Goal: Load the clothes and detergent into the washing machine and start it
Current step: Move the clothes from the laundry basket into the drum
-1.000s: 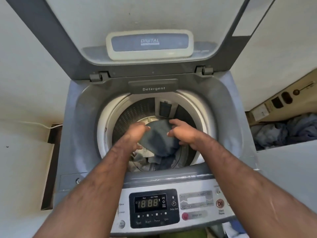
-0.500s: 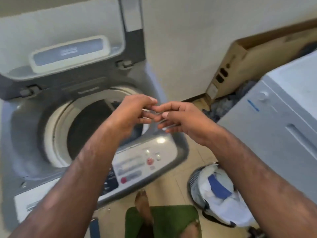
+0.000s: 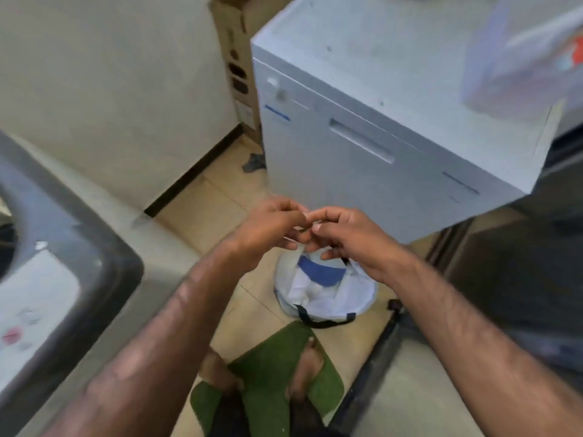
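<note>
A person's left hand and right hand meet fingertip to fingertip, seemingly empty, above a laundry bag of clothes on the floor. Soft, light fabric, probably best gathered by the bunch.

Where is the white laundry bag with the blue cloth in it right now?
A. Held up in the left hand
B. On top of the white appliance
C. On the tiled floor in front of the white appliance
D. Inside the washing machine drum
C: the laundry bag sits on the tiled floor just below the white appliance, beyond the green mat.
</note>
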Demonstrator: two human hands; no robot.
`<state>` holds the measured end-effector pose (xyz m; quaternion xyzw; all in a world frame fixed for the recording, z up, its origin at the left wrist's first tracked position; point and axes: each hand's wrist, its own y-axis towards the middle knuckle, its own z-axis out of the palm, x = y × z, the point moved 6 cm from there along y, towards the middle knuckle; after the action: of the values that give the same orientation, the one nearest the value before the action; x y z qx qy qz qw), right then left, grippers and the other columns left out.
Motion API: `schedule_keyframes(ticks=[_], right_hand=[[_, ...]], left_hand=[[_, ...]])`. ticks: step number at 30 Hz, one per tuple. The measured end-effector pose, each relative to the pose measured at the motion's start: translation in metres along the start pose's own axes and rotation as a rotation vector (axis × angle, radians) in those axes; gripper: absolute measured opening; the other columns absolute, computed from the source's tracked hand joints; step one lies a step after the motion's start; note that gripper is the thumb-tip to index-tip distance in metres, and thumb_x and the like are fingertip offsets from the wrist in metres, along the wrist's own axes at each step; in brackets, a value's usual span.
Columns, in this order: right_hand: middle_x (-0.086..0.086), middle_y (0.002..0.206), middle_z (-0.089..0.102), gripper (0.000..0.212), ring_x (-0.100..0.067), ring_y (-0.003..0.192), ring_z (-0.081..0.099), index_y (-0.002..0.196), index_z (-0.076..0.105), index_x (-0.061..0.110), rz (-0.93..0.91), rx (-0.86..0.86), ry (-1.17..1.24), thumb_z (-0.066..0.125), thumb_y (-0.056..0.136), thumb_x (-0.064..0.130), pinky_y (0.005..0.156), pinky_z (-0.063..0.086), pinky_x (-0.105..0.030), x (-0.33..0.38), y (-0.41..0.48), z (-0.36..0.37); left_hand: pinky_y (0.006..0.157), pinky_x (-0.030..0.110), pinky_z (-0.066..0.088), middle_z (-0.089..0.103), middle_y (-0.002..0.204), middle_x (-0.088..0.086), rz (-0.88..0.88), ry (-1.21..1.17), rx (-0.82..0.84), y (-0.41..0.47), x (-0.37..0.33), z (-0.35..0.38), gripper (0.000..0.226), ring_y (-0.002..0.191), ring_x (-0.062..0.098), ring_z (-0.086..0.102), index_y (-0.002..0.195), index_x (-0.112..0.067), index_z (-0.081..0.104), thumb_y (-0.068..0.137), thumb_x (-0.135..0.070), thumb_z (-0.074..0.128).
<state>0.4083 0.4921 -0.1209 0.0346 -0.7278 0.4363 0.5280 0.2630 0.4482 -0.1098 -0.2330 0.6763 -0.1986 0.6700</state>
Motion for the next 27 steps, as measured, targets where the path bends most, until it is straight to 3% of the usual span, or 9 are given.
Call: schedule_keyframes(ticks=[4,11,13,15,18,20,21,24,27], right_hand=[[-0.002,0.1,0.081,0.025,-0.014,0.088,0.073,0.109,0.074,0.024,0.134,-0.091,0.017,0.057,0.099,0.009,0.075,0.053,-0.033,-0.096,0.02,-0.043],[0.003,0.125,0.069,0.034,-0.015,0.114,0.064,0.127,0.066,0.023,0.33,-0.129,0.007,0.06,0.097,0.008,0.082,0.054,-0.033,-0.263,0.093,-0.066],[0.0,0.139,0.061,0.043,-0.015,0.118,0.058,0.139,0.057,0.021,0.353,-0.102,-0.03,0.062,0.098,0.01,0.077,0.05,-0.024,-0.312,0.127,-0.065],[0.0,0.149,0.053,0.055,-0.013,0.124,0.053,0.148,0.048,0.022,0.373,-0.088,-0.1,0.066,0.097,0.013,0.073,0.046,-0.021,-0.359,0.161,-0.066],[0.001,0.155,0.045,0.074,-0.018,0.139,0.046,0.155,0.038,0.023,0.393,-0.072,-0.19,0.073,0.089,0.021,0.094,0.046,-0.028,-0.423,0.217,-0.066],[-0.002,0.14,0.053,0.084,-0.023,0.128,0.053,0.147,0.041,0.021,0.384,-0.069,-0.246,0.078,0.073,0.033,0.096,0.05,-0.037,-0.455,0.25,-0.068],[-0.004,0.131,0.054,0.084,-0.023,0.12,0.055,0.143,0.042,0.019,0.368,-0.069,-0.287,0.08,0.07,0.033,0.092,0.052,-0.04,-0.469,0.268,-0.069],[-0.01,0.158,0.037,0.103,-0.029,0.14,0.045,0.161,0.023,0.014,0.332,-0.12,-0.467,0.083,0.078,0.026,0.109,0.046,-0.045,-0.506,0.315,-0.08],[-0.007,0.169,0.015,0.124,-0.031,0.154,0.024,0.164,0.008,0.024,0.319,-0.17,-0.607,0.087,0.07,0.038,0.117,0.036,-0.053,-0.536,0.353,-0.092]], left_hand=[[0.077,0.035,0.049,0.065,0.09,0.016,-0.12,0.052,0.072,0.059,0.061,0.067,0.017,0.086,0.026,0.062,0.087,-0.016,0.065,0.096,-0.004,0.058],[0.081,0.035,0.046,0.062,0.096,0.009,-0.338,0.129,0.067,0.163,0.214,0.13,0.008,0.092,0.022,0.057,0.098,-0.01,0.065,0.095,-0.005,0.06],[0.09,0.036,0.048,0.061,0.111,0.01,-0.393,0.166,0.054,0.192,0.265,0.137,0.015,0.103,0.024,0.057,0.11,-0.008,0.063,0.096,-0.008,0.059],[0.107,0.043,0.048,0.058,0.135,0.009,-0.476,0.175,0.015,0.214,0.312,0.139,0.042,0.124,0.027,0.056,0.136,-0.009,0.057,0.095,-0.015,0.061],[0.099,0.037,0.051,0.056,0.136,0.008,-0.504,0.142,-0.053,0.256,0.375,0.139,0.048,0.118,0.024,0.058,0.142,-0.012,0.05,0.094,-0.012,0.06],[0.076,0.029,0.049,0.057,0.12,0.008,-0.468,0.138,-0.088,0.288,0.4,0.138,0.031,0.094,0.018,0.058,0.124,-0.011,0.054,0.094,-0.005,0.057],[0.074,0.03,0.047,0.057,0.117,0.011,-0.46,0.151,-0.103,0.305,0.413,0.137,0.029,0.093,0.02,0.057,0.122,-0.009,0.054,0.094,-0.003,0.057],[0.1,0.038,0.049,0.051,0.132,0.012,-0.474,0.128,-0.137,0.348,0.447,0.136,0.051,0.117,0.028,0.053,0.143,-0.007,0.044,0.094,-0.011,0.058],[0.101,0.039,0.046,0.051,0.141,0.013,-0.479,0.103,-0.183,0.384,0.47,0.135,0.057,0.128,0.031,0.052,0.149,-0.002,0.04,0.095,-0.008,0.058]])
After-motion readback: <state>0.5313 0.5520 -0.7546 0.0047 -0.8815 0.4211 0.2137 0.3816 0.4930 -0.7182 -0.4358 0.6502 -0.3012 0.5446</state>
